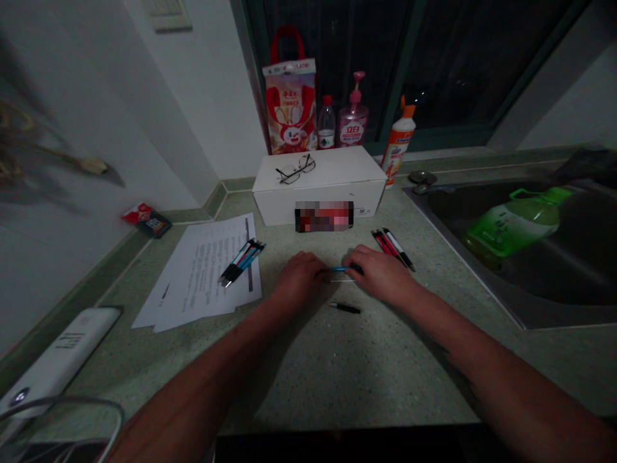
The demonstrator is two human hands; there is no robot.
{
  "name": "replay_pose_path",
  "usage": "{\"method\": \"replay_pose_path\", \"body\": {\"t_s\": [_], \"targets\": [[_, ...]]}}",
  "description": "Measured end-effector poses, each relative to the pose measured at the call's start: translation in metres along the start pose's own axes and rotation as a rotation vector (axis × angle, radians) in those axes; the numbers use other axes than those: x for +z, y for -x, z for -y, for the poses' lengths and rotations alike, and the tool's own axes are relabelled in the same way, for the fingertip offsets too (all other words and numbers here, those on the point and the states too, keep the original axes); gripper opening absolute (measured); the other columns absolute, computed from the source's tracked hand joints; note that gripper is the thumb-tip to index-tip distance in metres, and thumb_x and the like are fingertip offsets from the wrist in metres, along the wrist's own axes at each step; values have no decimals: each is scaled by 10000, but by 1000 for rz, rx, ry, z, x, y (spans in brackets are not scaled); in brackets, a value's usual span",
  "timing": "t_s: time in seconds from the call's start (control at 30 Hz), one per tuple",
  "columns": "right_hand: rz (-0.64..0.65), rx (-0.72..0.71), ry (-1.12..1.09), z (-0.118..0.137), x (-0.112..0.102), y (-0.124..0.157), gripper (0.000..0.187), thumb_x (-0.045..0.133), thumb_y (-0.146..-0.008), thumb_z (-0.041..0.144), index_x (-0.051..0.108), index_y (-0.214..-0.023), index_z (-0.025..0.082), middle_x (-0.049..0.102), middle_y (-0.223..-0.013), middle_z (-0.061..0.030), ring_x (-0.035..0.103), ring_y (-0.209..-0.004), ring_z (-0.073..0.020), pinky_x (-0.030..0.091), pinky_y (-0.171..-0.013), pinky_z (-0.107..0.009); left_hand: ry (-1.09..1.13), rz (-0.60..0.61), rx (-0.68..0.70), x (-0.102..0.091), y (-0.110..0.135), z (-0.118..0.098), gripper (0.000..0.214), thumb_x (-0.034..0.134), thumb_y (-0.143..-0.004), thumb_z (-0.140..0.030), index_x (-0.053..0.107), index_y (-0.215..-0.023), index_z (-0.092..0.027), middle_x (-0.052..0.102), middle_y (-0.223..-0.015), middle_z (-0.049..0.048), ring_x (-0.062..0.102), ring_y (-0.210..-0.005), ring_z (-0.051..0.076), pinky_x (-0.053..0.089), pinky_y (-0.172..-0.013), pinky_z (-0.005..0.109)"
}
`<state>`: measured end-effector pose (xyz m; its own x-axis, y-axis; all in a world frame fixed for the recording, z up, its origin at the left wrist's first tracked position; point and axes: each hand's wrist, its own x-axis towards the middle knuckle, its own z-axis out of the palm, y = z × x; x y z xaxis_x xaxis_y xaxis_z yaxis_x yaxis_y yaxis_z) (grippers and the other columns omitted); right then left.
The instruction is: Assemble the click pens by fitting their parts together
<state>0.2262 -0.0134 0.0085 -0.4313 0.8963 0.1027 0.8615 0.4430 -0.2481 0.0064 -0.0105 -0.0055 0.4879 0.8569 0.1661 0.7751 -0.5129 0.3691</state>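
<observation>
Over the counter, my left hand (299,278) and my right hand (378,270) are closed around opposite ends of a blue pen barrel (338,269). A dark part shows at its right end, by my right fingers. Just below the barrel lies a thin pale stick, perhaps a refill (341,280). Nearer to me rests a black pen section (345,308) with a silver tip. To the right of my right hand are several red, white and black pens (393,248). A bunch of blue, black and white pens (242,261) lies on printed sheets (193,276) to the left.
Behind my hands stands a white box (318,173) with glasses (296,170) on top and a blurred-out panel in front. Bottles and a red bag (290,109) line the window. A sink (511,302) holding a green jug (518,222) is right; a power strip (67,354) is left.
</observation>
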Motion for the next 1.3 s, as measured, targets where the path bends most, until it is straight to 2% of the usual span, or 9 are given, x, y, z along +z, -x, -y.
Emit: {"method": "replay_pose_path", "body": {"t_s": [0.33, 0.53, 0.77, 0.9, 0.97, 1.03, 1.2, 1.3], "targets": [[-6, -31, -27, 4, 2, 0, 117, 602, -948, 230, 713, -986, 223, 678, -1019, -52, 666, -877, -200, 437, -697, -293, 22, 7, -121, -1, -3, -3, 182, 600, -937, -199, 781, -926, -184, 726, -962, 89, 621, -963, 257, 486, -867, 379], [-36, -56, -127, 2, 6, -1, 120, 600, -961, 248, 697, -1023, 215, 689, -1042, -56, 670, -925, -201, 459, -769, -297, 125, -36, -183, -4, -3, -3, 168, 612, -930, -194, 780, -923, -192, 745, -953, 75, 642, -963, 250, 488, -888, 380], [-47, -25, -217, 7, 7, 0, 156, 608, -931, 221, 683, -1068, 228, 737, -1020, -44, 672, -844, -190, 453, -744, -303, 436, -117, -330, -8, -4, -5, 95, 665, -885, -168, 757, -896, -193, 761, -900, 42, 676, -846, 195, 523, -822, 331], [-75, -94, -262, 9, 10, 0, 237, 584, -944, 206, 674, -1162, 237, 735, -1099, -52, 682, -934, -197, 469, -807, -312, 615, -126, -357, -7, -4, -7, 79, 717, -841, -157, 712, -915, -183, 759, -882, 34, 685, -813, 179, 538, -797, 321], [-98, -104, -287, 8, 11, 0, 233, 569, -954, 211, 676, -1160, 239, 729, -1111, -55, 682, -963, -201, 474, -823, -317, 647, -109, -342, -5, -3, -6, 160, 731, -833, -168, 692, -988, -184, 756, -895, 34, 688, -817, 178, 543, -796, 322], [-144, -55, -314, 7, 11, -1, 214, 556, -964, 233, 676, -1142, 228, 730, -1082, -65, 683, -934, -204, 478, -803, -319, 581, -94, -296, -3, -2, -3, 222, 751, -825, -193, 684, -1037, -188, 747, -919, 40, 680, -838, 184, 539, -797, 326], [-243, 72, -356, 8, 7, -1, 228, 523, -996, 324, 654, -1134, 199, 740, -1007, -83, 682, -836, -214, 481, -739, -322, 141, 47, -7, -4, 2, -1, 64, 721, -871, -248, 725, -910, -198, 710, -984, 73, 633, -973, 240, 493, -888, 379], [-280, 71, -292, 5, 4, -2, 218, 528, -1001, 331, 664, -1112, 202, 739, -1021, -92, 681, -905, -239, 486, -790, -346, 23, 98, 52, -3, 1, -3, 89, 649, -918, -226, 723, -895, -184, 701, -973, 87, 619, -980, 252, 477, -913, 391]]}}
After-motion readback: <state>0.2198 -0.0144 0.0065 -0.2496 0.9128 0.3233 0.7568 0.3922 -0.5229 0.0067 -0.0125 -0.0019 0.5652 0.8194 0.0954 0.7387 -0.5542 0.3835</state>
